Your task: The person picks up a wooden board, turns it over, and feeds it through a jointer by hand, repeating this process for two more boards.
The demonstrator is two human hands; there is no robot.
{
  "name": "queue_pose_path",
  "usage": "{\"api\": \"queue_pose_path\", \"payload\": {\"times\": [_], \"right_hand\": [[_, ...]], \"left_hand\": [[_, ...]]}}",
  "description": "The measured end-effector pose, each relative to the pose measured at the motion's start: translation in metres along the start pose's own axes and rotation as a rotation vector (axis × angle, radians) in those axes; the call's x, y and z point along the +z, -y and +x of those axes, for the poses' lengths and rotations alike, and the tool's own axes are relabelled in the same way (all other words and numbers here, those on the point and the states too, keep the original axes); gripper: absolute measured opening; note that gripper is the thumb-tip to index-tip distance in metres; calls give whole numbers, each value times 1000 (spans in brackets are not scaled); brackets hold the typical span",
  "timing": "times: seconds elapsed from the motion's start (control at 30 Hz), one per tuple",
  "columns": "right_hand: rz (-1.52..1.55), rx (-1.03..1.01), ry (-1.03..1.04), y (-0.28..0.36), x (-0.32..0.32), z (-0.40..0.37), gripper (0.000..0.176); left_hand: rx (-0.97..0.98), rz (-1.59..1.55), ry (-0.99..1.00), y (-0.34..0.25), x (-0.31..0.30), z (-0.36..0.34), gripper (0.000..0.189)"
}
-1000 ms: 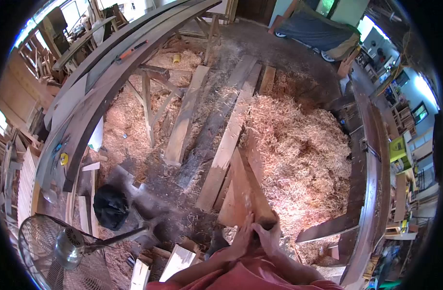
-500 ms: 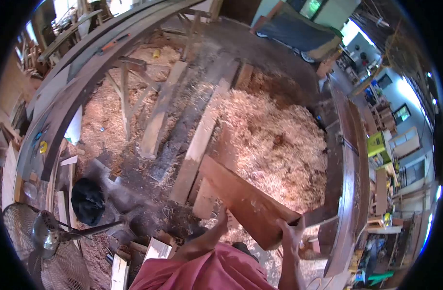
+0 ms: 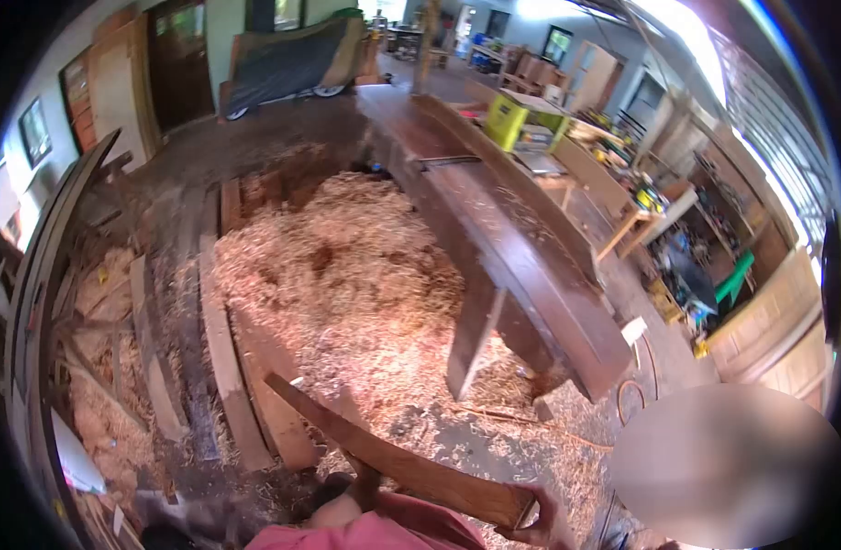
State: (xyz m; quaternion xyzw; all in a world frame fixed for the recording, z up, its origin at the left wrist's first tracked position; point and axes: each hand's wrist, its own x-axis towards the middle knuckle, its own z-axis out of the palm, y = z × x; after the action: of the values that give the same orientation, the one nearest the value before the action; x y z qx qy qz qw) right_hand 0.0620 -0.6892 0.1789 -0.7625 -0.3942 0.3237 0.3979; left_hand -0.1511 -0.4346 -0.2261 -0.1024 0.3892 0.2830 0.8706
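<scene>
A long reddish-brown wooden board (image 3: pixel 402 458) slants across the bottom of the view, its far end at the left and its near end at the right. My right hand (image 3: pixel 544 524) is wrapped round the near end. Beneath the middle of the board is my left hand (image 3: pixel 365 481), closed against its lower side, with its fingers partly hidden. Below the board shows the red shirt (image 3: pixel 375 532). Beyond it lies a large pile of wood shavings (image 3: pixel 347 266).
A long dark machine table (image 3: pixel 521 247) runs down the right of the pile. Planks (image 3: pixel 223 367) lie at the left. An orange cord (image 3: pixel 576 438) crosses the floor near the table. A yellow-green machine (image 3: pixel 517 119) stands behind. A blurred oval covers the lower right.
The view has swung to the right. The board, still in both hands, is lower in view, closer to the body, and shows more of its narrow edge.
</scene>
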Motion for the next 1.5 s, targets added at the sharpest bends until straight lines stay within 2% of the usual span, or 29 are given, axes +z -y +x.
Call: {"api": "queue_pose_path", "payload": {"times": [0.03,0.07,0.1,0.27,0.37,0.4,0.43,0.5,0.57,0.6,0.63,0.7,0.8,0.9,0.93,1.0,1.03,1.1,1.17,1.2,1.23,1.27,1.33,1.37,1.43,1.5], "right_hand": [[91,34,-53,-33,-14,-30,75],[-38,49,-211,-117,-23,-66,84],[-30,111,-272,-134,-30,-93,83],[50,389,-643,-177,-67,-182,80],[157,524,-903,-202,-67,-211,78],[202,560,-987,-209,-66,-221,78],[250,590,-1065,-217,-63,-228,77],[360,644,-1217,-229,-53,-239,76],[492,682,-1355,-240,-36,-247,75],[563,690,-1434,-244,-30,-249,75],[641,690,-1491,-249,-24,-251,74],[798,701,-1617,-252,-5,-254,74],[1026,646,-1786,-262,16,-258,73],[1222,565,-1913,-269,41,-259,73],[1287,524,-1953,-273,51,-259,73],[1400,421,-2030,-281,74,-254,72],[1460,356,-2036,-289,88,-250,73],[1576,232,-2007,-316,116,-230,73],[1678,175,-1927,-348,147,-202,73],[1508,283,-1967,-352,151,-182,76],[1652,332,-1979,-302,123,-156,71],[1804,389,-1971,-239,82,-128,67],[1888,524,-1924,-227,82,-92,60],[1931,594,-1886,-223,87,-81,57],[1955,689,-1609,-261,124,-55,56],[1894,730,-1355,-260,144,-18,51]], "left_hand": [[-1,12,39,22,14,10,92],[-5,38,94,43,26,24,93],[-12,55,166,61,43,34,95],[-80,236,559,143,153,60,102],[-18,518,573,211,254,-20,104],[-91,649,586,227,270,-36,110],[-67,683,513,247,274,-32,109],[-125,809,150,286,274,-16,103],[9,1020,-41,327,282,-32,94],[22,1145,100,332,259,-16,84],[116,1202,106,351,252,-23,76],[78,1377,135,371,252,-35,77],[-89,1496,191,396,230,-19,85],[2,2032,30,422,232,-12,89],[-39,1909,253,427,223,6,90],[-151,1779,398,444,225,35,88],[-258,1913,352,440,276,-3,87],[-223,1750,677,447,252,54,85],[-394,1715,715,433,234,84,71],[-375,1880,764,412,267,22,81],[-609,1949,755,396,252,33,89],[-681,1781,712,377,252,-6,74],[-941,1804,412,332,199,2,68],[-945,1774,483,308,178,1,60],[-959,1843,233,278,228,-59,48],[-989,1575,286,235,210,10,51]]}}
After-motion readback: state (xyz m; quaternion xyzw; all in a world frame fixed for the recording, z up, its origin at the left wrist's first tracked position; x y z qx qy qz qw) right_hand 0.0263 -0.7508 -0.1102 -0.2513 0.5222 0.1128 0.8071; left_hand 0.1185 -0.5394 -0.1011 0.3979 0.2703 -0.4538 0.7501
